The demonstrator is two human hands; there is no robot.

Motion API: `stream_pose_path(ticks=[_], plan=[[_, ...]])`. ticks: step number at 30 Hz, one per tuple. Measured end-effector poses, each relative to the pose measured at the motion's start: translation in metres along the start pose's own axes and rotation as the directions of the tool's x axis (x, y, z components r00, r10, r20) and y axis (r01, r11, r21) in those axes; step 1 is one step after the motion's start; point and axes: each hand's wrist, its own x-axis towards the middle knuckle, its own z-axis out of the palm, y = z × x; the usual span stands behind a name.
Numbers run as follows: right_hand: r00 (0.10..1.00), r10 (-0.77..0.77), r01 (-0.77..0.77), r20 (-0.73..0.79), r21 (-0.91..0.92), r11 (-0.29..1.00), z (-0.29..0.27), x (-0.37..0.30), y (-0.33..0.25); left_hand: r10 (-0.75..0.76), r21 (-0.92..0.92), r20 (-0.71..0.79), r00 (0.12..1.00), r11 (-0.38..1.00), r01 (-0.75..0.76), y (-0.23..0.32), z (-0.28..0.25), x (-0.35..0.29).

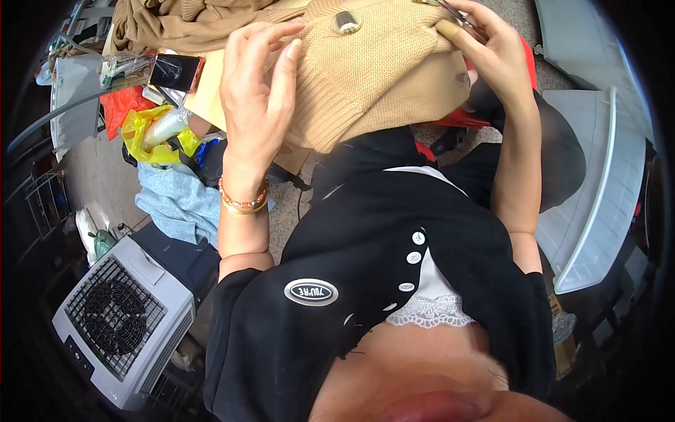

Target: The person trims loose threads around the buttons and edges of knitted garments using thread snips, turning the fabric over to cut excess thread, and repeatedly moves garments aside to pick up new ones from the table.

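Note:
A tan knitted garment [373,63] with a ribbed edge lies spread in front of me at the top of the view. On it sits a small shiny oval piece [346,23], dark with a pale rim; its kind I cannot make out. My left hand [260,88] is over the garment's left edge, thumb and fingers apart, nothing visible between them. At the garment's upper right, my right hand [496,53] is closed around small dark metal scissors [464,17], partly cut off by the top edge. A yellowish covering [453,32] wraps one of its fingertips.
More tan knitwear [183,24] is heaped at the far left. Below it are a dark-screened phone [176,72], a yellow plastic bag [151,141] and a red bag [125,109]. Light blue cloth [176,197] hangs above a grey fan unit [126,316]. A whitish panel [583,190] stands right.

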Motion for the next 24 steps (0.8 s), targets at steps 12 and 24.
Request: stream_pose_path(ticks=[12, 24], plan=[[0.959, -0.260, 0.281, 0.115, -0.234, 0.931, 0.007, -0.043, -0.005, 0.003, -0.017, -0.041, 0.999, 1.000, -0.004, -0.001, 0.021, 0.005], [0.788, -0.574, 0.608, 0.224, -0.433, 0.665, 0.027, -0.024, -0.020, 0.187, -0.056, -0.152, 0.970, 0.979, -0.198, -0.002, 0.027, 0.011]])
